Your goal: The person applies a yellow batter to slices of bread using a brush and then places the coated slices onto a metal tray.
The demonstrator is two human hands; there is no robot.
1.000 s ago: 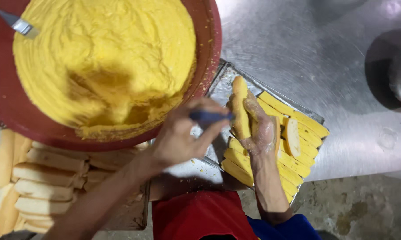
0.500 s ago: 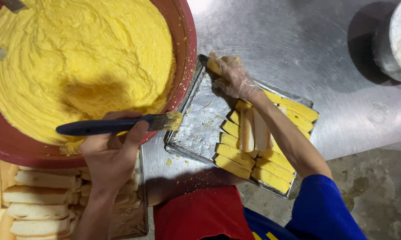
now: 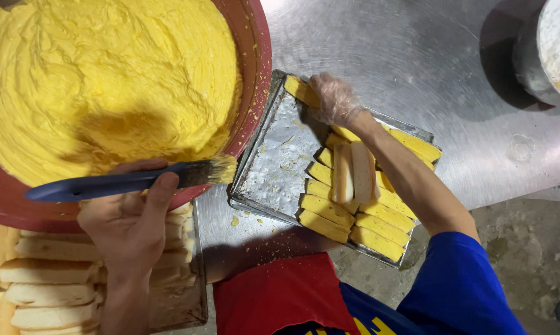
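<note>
The right hand (image 3: 334, 99), in a thin clear glove, pinches a buttered bread stick (image 3: 301, 90) at the far corner of the metal tray (image 3: 273, 167), fingers clamped on its end. To do this well, the stick should go down flat, coated side up, snug against the tray wall, so the next rows close up with the sticks (image 3: 348, 214) already packed at the near end. The right forearm stretches diagonally across the tray, wrist bent down, passing over two paler sticks (image 3: 353, 170) lying on top of the row. The left hand (image 3: 128, 226) is closed around the dark blue handle of a pastry brush (image 3: 125, 183), thumb along the top, its bristles yellow and resting at the rim of the red bowl (image 3: 255, 68) of yellow butter spread (image 3: 106, 74). Plain bread sticks (image 3: 44, 273) wait in a tray below that hand.
</note>
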